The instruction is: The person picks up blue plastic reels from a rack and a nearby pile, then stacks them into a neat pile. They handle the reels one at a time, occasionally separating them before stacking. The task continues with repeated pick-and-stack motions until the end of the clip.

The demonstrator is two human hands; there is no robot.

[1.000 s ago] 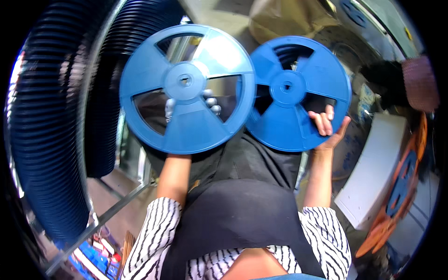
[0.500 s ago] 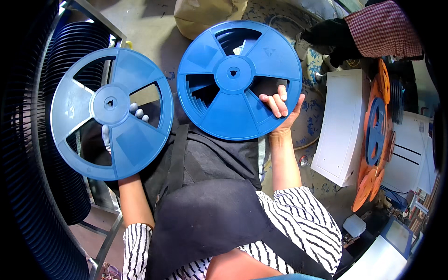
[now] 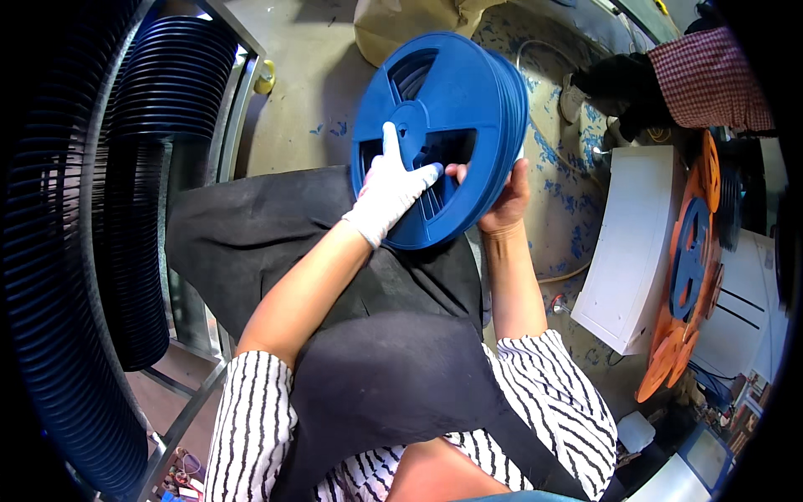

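Note:
A stack of blue plastic reels (image 3: 452,100) with cut-out windows is held above my lap, tilted so that the rims of several discs show along its right side. My left hand (image 3: 391,188), in a white glove with grey fingertips, grips the front reel at its near left. One finger lies beside the hub, and the thumb reaches to the edge of the right window. Bare, my right hand (image 3: 508,197) wraps the stack's right rim from below, with fingertips showing through that window. Parts of both hands are hidden by the reels.
At left a metal rack (image 3: 219,159) holds long rows of dark discs (image 3: 171,79). A brown paper sack (image 3: 393,25) stands ahead. To the right are a white cabinet (image 3: 627,251), an orange reel machine (image 3: 677,326) and a person's checked garment (image 3: 711,79). Blue scraps (image 3: 577,201) litter the floor.
The left reel, earlier held apart, has come over to the right-hand reels and now forms one stack with them. My left hand moved right, onto the front face; the stack has turned.

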